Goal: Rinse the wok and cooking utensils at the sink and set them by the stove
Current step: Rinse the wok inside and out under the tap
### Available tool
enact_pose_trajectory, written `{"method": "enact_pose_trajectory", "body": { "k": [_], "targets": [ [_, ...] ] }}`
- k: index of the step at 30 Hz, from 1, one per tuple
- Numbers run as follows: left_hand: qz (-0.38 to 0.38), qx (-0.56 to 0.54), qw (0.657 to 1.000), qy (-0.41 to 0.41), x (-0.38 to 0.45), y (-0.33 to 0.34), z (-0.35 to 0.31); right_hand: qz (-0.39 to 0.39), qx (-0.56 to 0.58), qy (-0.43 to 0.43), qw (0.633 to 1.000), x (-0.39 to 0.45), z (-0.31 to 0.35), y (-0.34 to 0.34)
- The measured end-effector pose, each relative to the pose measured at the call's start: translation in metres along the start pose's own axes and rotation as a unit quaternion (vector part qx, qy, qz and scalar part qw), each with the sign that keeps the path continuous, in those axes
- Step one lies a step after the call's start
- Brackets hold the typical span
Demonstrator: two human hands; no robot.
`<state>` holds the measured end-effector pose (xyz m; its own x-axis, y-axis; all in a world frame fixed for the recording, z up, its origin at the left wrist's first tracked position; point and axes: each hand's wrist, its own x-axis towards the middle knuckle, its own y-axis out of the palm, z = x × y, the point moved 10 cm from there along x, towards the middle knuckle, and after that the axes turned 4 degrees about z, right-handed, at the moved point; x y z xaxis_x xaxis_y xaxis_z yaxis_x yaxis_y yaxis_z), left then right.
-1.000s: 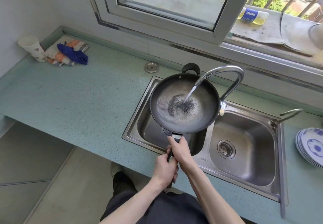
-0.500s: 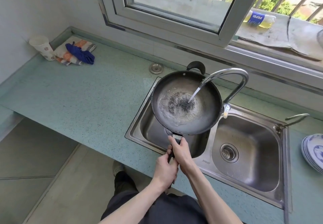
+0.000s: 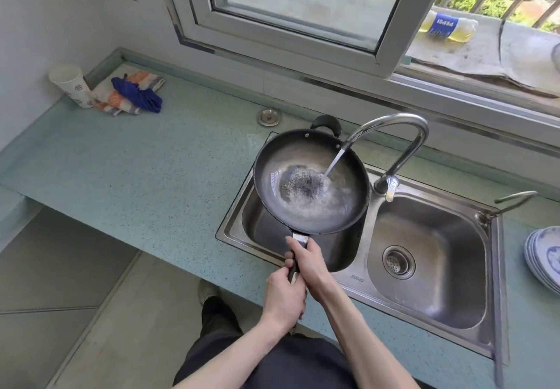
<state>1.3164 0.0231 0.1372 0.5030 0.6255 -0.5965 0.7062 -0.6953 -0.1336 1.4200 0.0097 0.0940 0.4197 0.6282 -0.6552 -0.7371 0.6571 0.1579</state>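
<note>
A black wok (image 3: 272, 182) hangs over the left basin of the steel double sink (image 3: 368, 237). Its long handle points toward me. My right hand (image 3: 310, 262) grips the handle close to the bowl. My left hand (image 3: 283, 299) grips the same handle further back. The curved chrome faucet (image 3: 403, 134) pours a stream of water into the wok's right half. Foamy water pools around a dark scorched patch at the bottom. A small black loop handle sits at the wok's far rim.
The teal speckled counter (image 3: 145, 170) stretches left. A paper cup (image 3: 71, 85), a striped towel (image 3: 121, 97) and a blue cloth (image 3: 138, 94) lie at its far left corner. Blue-and-white plates (image 3: 544, 258) stack at the right edge. A drain plug (image 3: 269, 115) lies behind the sink.
The wok has shifted slightly under the tap, so the stream lands further right in it. More water has pooled inside. Both hands keep the same hold.
</note>
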Motion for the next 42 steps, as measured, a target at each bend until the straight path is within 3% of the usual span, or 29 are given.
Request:
{"method": "enact_pose_trajectory", "body": {
  "k": [15, 24, 31, 42],
  "targets": [
    [0.070, -0.042, 0.995, -0.051, 0.003, 0.021, 0.015, -0.071, -0.124, -0.007, 0.990, 0.004, -0.007, -0.029],
    [0.051, -0.026, 0.998, -0.006, 0.006, 0.014, 0.005, -0.061, -0.107, -0.023, 0.992, 0.002, 0.003, -0.022],
    [0.012, 0.015, 1.000, 0.024, -0.002, 0.003, -0.016, -0.029, -0.007, -0.021, 0.999, -0.002, 0.011, -0.010],
    [0.029, -0.013, 0.999, -0.043, -0.007, 0.008, 0.002, -0.045, -0.039, 0.016, 0.998, -0.003, -0.005, -0.012]
  ]
}}
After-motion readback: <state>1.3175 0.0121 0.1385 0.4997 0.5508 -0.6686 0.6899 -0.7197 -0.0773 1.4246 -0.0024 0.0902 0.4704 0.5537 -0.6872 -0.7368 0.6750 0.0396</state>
